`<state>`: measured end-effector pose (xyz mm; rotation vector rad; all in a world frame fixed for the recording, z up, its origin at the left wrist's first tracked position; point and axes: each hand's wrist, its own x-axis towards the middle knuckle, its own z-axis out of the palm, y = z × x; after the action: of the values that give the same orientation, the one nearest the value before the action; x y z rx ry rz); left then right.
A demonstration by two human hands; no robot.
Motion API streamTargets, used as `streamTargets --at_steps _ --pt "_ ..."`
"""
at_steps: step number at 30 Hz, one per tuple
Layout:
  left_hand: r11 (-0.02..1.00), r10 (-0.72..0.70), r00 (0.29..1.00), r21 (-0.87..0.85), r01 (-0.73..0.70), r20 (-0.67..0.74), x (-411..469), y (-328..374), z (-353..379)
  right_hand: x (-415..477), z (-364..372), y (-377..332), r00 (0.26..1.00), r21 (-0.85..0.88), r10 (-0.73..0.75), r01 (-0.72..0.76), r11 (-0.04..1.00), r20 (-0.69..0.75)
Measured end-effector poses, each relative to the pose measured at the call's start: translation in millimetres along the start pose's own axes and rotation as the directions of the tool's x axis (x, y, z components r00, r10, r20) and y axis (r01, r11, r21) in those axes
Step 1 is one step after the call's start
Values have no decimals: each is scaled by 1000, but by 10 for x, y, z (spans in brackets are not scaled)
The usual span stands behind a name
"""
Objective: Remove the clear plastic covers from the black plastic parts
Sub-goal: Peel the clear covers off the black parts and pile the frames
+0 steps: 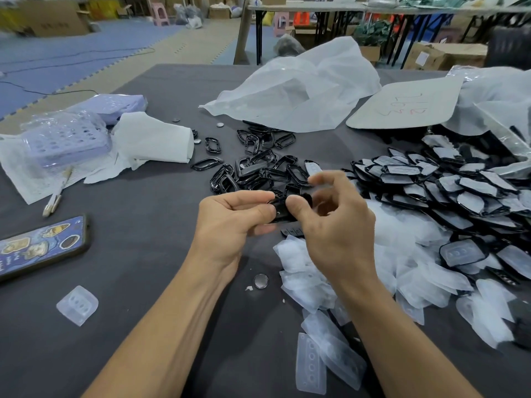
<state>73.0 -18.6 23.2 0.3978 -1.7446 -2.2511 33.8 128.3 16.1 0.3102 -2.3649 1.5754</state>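
Observation:
Above the middle of the dark table, my left hand (230,222) and my right hand (336,222) both pinch one black plastic part (283,212), thumbs pressed on its top. Whether a clear cover sits on it is hidden by my fingers. Beyond the hands lies a heap of bare black frames (258,168). To the right is a large pile of black parts with clear covers on them (459,185). Loose clear covers (316,282) are heaped below and right of my right hand, and one lies alone (77,305) at the front left.
A phone in a blue case (40,248) lies at the left edge, with a small tool (57,193) above it. Purple trays (66,139) and white paper (155,142) sit at the back left. White bags (301,90) and a card (408,104) lie behind. A coin cell (261,281) rests near my wrists.

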Motion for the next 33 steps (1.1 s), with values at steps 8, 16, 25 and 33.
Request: streamTargets --at_steps 8,16,25,33 --pt "894 -344 939 -302 330 6 35 -18 54 50 -5 -27 961 430 226 -272 861 156" --pt "982 -188 982 26 188 -29 -11 -26 93 28 10 -6 976 334 146 -194 922 162" --pt "997 -38 954 50 55 -299 109 6 -102 -60 -163 -115 937 -595 63 165 787 343" --pt "996 -60 962 40 74 -267 172 -36 -114 -133 -109 -105 900 -568 106 172 805 423"
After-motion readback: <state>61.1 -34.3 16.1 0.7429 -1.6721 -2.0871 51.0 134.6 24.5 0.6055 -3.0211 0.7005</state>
